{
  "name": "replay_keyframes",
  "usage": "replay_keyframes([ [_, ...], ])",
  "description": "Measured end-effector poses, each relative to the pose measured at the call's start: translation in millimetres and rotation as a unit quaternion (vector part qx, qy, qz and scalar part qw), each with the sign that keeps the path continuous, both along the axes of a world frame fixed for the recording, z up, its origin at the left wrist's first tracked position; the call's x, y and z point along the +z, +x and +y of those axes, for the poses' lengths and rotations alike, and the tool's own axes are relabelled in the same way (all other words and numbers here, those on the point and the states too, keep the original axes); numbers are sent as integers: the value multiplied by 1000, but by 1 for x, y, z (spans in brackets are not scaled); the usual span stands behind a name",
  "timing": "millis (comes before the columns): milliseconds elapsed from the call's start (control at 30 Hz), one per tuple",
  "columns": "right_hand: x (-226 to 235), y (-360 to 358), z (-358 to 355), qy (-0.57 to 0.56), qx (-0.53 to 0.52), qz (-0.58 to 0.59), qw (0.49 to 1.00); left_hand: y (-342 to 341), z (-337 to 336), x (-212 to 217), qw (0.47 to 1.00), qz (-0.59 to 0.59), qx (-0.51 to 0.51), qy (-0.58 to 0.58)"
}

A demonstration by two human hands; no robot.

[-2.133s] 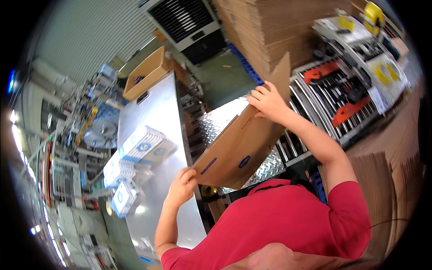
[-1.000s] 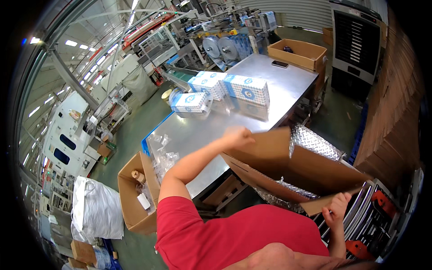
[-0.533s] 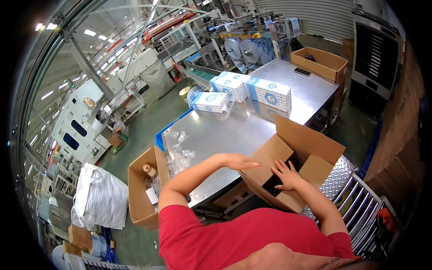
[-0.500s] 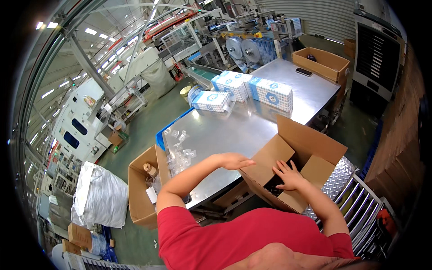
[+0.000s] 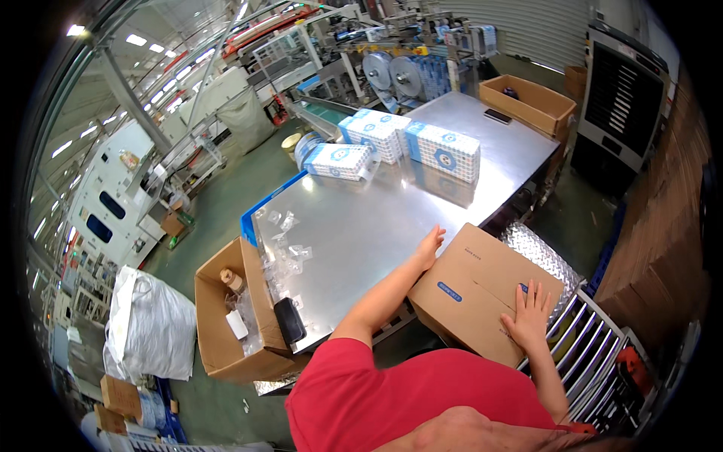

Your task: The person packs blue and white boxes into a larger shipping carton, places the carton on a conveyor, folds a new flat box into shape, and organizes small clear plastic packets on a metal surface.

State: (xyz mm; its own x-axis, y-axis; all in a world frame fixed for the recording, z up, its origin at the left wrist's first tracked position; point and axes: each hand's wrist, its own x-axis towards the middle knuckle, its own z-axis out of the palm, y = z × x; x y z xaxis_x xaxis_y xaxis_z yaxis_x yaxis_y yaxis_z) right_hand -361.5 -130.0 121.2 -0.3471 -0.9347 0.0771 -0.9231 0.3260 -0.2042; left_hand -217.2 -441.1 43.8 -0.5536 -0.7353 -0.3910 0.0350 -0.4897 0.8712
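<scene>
A brown cardboard carton (image 5: 476, 280) stands in front of me at the table's near right edge, its top flaps folded down along a seam. Flat on the right part of that top lies my right hand (image 5: 529, 318), fingers spread. My left hand (image 5: 431, 247) is at the carton's far left edge, fingers stretched out and nothing in them; whether it touches the cardboard I cannot tell. Several white-and-blue wrapped packs (image 5: 443, 151) rest farther back on the steel table (image 5: 361, 226).
An open carton (image 5: 213, 331) with loose wrapping stands left of the table, near a dark phone-like object (image 5: 289, 320). Clear plastic scraps (image 5: 290, 252) lie on the table's left side. A metal roller conveyor (image 5: 587, 339) is at right, below stacked flat cardboard (image 5: 655, 248).
The carton's raised flaps have been folded down. My right hand came out of the opening onto the top; my left hand moved right and farther away. The view shifted slightly.
</scene>
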Motion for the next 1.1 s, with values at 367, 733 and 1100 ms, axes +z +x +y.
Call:
replay_keyframes([
  [367,-157,-164,267,-351,-258,-760,482,29,150,-163,921,-297,-241,-73],
  [733,-160,-100,257,-305,-304,-703,566,-50,256,173,647,-58,-460,-605],
  [1100,-78,-41,159,-250,-245,-460,816,-67,179,157,516,-218,-213,-801],
])
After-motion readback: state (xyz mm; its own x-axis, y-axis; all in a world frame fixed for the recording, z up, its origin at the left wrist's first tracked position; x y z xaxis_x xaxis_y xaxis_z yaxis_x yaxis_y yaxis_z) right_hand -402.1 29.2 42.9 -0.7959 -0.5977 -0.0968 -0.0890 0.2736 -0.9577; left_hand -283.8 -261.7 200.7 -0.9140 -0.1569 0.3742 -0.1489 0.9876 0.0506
